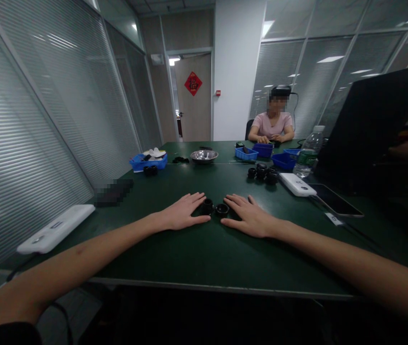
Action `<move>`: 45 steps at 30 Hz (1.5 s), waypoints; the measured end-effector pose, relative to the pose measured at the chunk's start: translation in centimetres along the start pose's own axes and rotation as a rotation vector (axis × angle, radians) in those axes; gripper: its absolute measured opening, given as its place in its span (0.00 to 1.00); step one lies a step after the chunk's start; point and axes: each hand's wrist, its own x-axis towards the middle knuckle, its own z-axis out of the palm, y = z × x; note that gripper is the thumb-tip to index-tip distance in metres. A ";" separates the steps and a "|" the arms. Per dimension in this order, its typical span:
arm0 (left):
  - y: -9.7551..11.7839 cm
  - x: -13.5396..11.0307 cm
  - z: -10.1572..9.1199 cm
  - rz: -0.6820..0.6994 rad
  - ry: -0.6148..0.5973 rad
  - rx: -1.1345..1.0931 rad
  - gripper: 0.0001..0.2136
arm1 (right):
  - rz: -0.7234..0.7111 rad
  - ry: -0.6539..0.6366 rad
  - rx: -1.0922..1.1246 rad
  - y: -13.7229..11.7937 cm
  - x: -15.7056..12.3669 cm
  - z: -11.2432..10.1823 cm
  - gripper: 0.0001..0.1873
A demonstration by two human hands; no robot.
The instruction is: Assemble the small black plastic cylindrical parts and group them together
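My left hand lies flat on the green table, thumb and fingers apart. Just beyond its fingertips stands a short black cylindrical part with a hollow top. Beside that part is a second black piece, ring-shaped and open at the top. My right hand rests palm down at the right of the ring-shaped piece, fingers spread. Both hands frame the two pieces; whether the fingertips touch them I cannot tell.
Black round parts cluster at the right, near blue trays and a water bottle. A metal bowl and a filled blue basket stand farther back. White power banks flank me. A person sits opposite.
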 end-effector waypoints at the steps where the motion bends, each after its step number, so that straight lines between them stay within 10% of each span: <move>1: 0.0 0.0 0.0 -0.004 -0.006 0.000 0.44 | -0.001 0.002 0.002 0.0 0.0 0.0 0.50; 45: 0.3 -0.2 -0.4 0.002 -0.049 -0.021 0.38 | -0.046 0.156 0.140 -0.1 0.0 -0.2 0.22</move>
